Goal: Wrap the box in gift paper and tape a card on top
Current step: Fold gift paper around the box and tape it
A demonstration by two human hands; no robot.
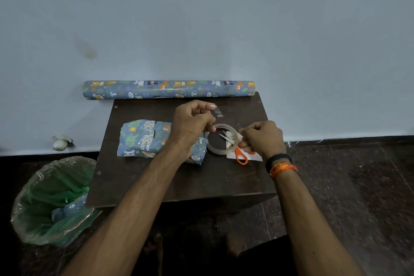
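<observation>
On the tabletop point(201, 181), the wrapped box point(154, 139) sits at nine o'clock of the tape roll point(220, 139). My left hand point(190, 121) pinches a cut tape strip point(216, 111); my right hand point(261, 139) grips the scissors point(237, 150). I'd keep that strip taut, untwisted, for the card.

Right part of wrapped box point(143, 139) hidden behind left hand point(190, 122); card point(253, 157) mostly covered by scissors point(237, 150) and right hand point(262, 138); scissor grip unclear; both forearms cut off at bottom edge; bin point(51, 199) contents blurred
</observation>
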